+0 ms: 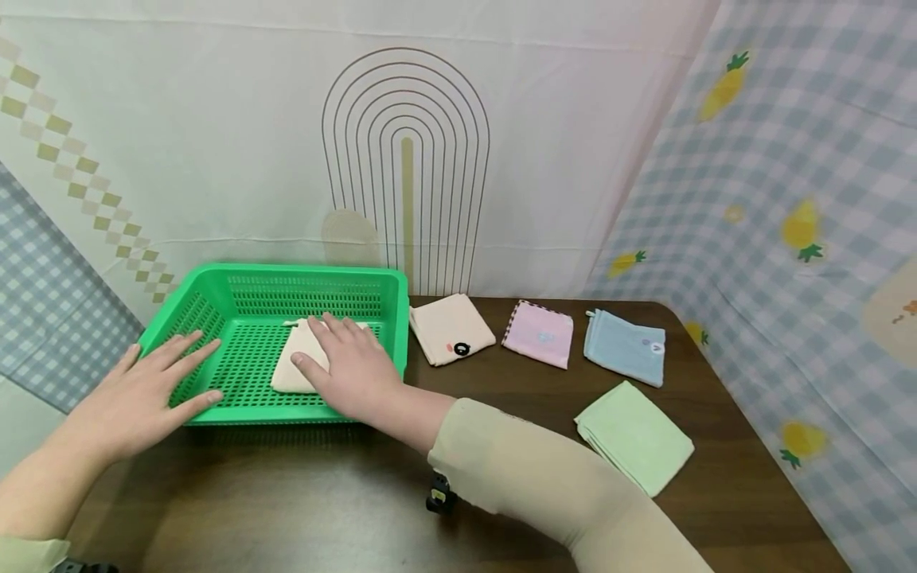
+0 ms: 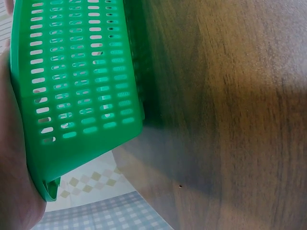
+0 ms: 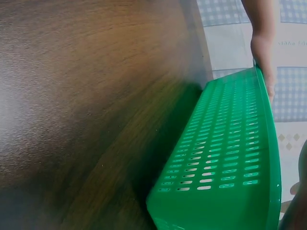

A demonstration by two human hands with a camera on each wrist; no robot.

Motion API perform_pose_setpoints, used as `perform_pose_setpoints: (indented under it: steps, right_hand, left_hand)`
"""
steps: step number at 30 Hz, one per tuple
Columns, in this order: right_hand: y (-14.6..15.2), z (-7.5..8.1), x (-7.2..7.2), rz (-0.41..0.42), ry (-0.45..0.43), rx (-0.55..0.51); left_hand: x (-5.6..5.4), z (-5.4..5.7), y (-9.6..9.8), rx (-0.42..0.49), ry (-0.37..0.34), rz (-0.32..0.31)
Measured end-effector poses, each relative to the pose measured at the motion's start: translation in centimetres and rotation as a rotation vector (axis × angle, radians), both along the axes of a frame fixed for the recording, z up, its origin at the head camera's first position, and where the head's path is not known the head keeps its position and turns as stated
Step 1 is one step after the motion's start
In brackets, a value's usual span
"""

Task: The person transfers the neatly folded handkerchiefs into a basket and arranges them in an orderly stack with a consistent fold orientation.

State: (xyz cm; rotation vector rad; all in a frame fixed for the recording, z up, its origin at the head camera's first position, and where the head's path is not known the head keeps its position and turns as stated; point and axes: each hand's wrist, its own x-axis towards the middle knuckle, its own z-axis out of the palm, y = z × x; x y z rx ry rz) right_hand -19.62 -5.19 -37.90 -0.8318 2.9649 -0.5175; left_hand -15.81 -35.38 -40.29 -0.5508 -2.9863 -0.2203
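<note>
A green plastic basket (image 1: 318, 272) with slotted walls stands on the dark wood table. Inside it, towards the right, lies a folded cream cloth (image 1: 286, 372) with a small loop at its back corner. My right hand (image 1: 358, 370) reaches over the basket's front rim and lies flat over this cloth, fingers extended and hiding much of it. Across the left front corner spreads my left hand (image 1: 146, 398), its fingers straight over the rim. In the left wrist view, the palm edge of that hand (image 2: 12, 158) lies against the basket's rim.
Right of the basket are a cream cloth (image 1: 447, 322) with a dark round motif, a pink cloth (image 1: 533, 344), a blue cloth (image 1: 619, 350) and, nearer, a light green cloth (image 1: 637, 438), all folded. Patterned fabric curtains (image 1: 573, 119) stand behind and beside the table (image 1: 301, 493).
</note>
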Motion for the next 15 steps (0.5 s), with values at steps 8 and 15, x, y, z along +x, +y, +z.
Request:
perform_pose_setpoints:
  steps: [8, 15]
  right_hand:
    - [1.2, 0.3, 0.7, 0.009, 0.015, 0.027]
    - [2.4, 0.1, 1.3, 0.018, 0.036, 0.033]
  left_hand:
    - [0.1, 0.0, 0.1, 0.018, 0.004, 0.001]
    - [0.2, -0.1, 0.1, 0.031, -0.003, 0.006]
